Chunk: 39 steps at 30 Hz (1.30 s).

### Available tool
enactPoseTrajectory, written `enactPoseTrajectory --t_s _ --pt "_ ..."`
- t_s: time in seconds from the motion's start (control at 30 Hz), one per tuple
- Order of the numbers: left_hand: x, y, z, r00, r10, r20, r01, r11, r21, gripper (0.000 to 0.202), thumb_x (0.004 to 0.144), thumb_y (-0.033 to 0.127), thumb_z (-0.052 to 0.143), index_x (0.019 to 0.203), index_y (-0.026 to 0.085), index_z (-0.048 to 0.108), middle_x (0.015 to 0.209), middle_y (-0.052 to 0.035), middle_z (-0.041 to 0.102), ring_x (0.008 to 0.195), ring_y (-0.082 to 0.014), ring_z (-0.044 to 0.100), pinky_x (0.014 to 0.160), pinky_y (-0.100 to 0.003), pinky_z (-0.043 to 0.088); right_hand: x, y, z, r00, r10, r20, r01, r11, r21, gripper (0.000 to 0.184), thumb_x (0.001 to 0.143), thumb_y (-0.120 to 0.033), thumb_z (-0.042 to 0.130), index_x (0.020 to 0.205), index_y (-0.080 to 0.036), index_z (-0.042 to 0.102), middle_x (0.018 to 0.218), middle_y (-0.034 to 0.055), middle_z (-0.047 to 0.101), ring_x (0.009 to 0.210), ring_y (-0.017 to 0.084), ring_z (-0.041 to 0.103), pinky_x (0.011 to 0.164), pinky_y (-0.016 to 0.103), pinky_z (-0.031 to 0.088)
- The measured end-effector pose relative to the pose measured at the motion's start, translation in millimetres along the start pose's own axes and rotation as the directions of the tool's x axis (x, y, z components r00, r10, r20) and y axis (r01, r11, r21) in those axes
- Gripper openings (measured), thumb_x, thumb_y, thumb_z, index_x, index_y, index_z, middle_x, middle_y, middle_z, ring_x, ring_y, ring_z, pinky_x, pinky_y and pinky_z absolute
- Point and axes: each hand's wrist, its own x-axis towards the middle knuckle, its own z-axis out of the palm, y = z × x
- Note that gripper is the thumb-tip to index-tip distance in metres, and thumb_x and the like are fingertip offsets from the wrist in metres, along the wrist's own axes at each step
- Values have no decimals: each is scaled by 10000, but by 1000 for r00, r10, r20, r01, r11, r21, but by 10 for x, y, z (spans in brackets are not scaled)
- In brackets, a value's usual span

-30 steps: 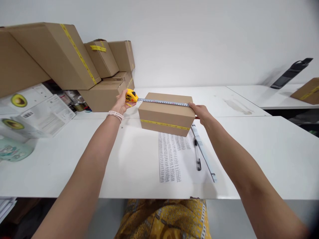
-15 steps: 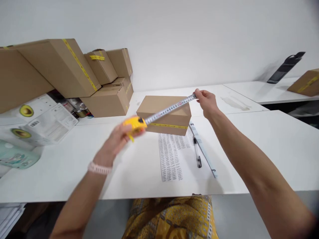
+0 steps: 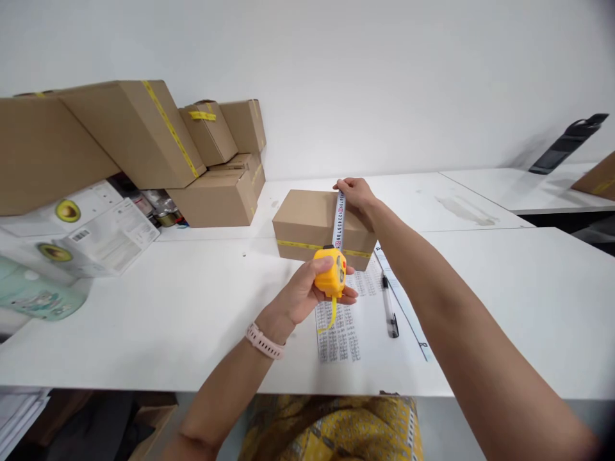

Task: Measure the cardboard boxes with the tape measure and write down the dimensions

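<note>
In my left hand (image 3: 300,291) is the yellow case of a tape measure (image 3: 328,272), held in front of a brown cardboard box (image 3: 302,214). The white blade runs from the case away from me, over the top of the box. My right hand (image 3: 358,192) pinches the blade's far end near the box's back edge. Yellow tape crosses the box's front face. Under the case lies a sheet of paper (image 3: 336,339) with handwritten columns. A pen (image 3: 390,307) rests on that paper, beside a pale blue strip (image 3: 403,301).
Stacked cardboard boxes (image 3: 211,202) stand at the back left, by a white carton (image 3: 115,237) with avocado pictures. A mint-green bottle (image 3: 43,291) is at the left edge. A dark bottle (image 3: 567,144) and another box (image 3: 598,179) stand far right.
The tape has swung from a slant above the box to a front-to-back line across its top. My left hand moved right and my right hand moved left.
</note>
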Motion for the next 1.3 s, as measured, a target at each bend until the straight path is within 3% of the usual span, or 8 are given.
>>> enactPoseTrajectory --t_s 0.1,0.27,0.6,0.93,1.1,1.17,1.23,1.3 --pt "191 92 -14 1000 0 -26 0 1000 6 392 810 487 744 1027 174 654 1027 -103 719 713 -217 725 836 -485 627 181 39 27 997 13 -71 -25 983 -180 277 961 -418 540 922 -223 733 933 50 736 874 197 620 910 366 471" --pt "361 148 -71 998 -26 -60 25 1000 -18 361 869 441 693 1058 149 599 958 -95 717 670 -206 727 749 -436 629 290 133 25 995 44 -92 -67 961 -267 242 923 -389 581 875 -209 735 951 77 753 904 228 640 912 373 465" --pt "227 -71 145 997 31 -68 -39 991 -126 470 801 497 763 1065 138 613 1018 -87 718 700 -205 738 746 -402 632 149 74 10 1000 25 -10 -27 945 -325 273 908 -368 574 701 -209 656 732 35 647 739 188 568 771 332 463" --pt "221 -89 156 996 48 -71 -55 993 -100 512 771 523 785 1058 135 614 1038 -86 699 694 -196 735 740 -400 633 148 58 22 1000 6 10 -2 936 -353 214 878 -343 602 739 -209 692 783 41 665 782 197 593 785 342 472" --pt "244 -127 149 996 36 -79 -40 998 -47 505 766 527 783 1043 139 616 1071 -90 682 689 -190 734 739 -409 637 186 112 67 1000 -1 3 1 951 -311 192 873 -328 613 755 -206 705 773 41 678 786 203 596 823 363 477" --pt "235 -141 138 994 29 -103 -27 999 18 495 752 510 800 1023 142 608 1054 -86 672 682 -186 733 717 -391 636 213 126 71 999 -49 -23 43 976 -214 244 906 -367 588 778 -196 706 780 43 678 806 203 601 847 367 480" --pt "188 -123 100 990 80 -113 -70 993 93 493 747 480 818 1045 160 590 1072 -81 662 688 -184 736 704 -380 639 213 127 24 985 -125 -123 120 992 -51 323 952 -435 532 841 -186 704 829 49 686 845 201 613 871 367 483" --pt "99 -58 10 972 211 -106 -191 966 173 507 754 444 826 1111 192 570 1150 -84 652 711 -184 742 711 -386 647 141 129 -95 947 -178 -267 209 974 91 384 976 -508 491 923 -188 696 907 56 696 905 201 630 897 366 485"
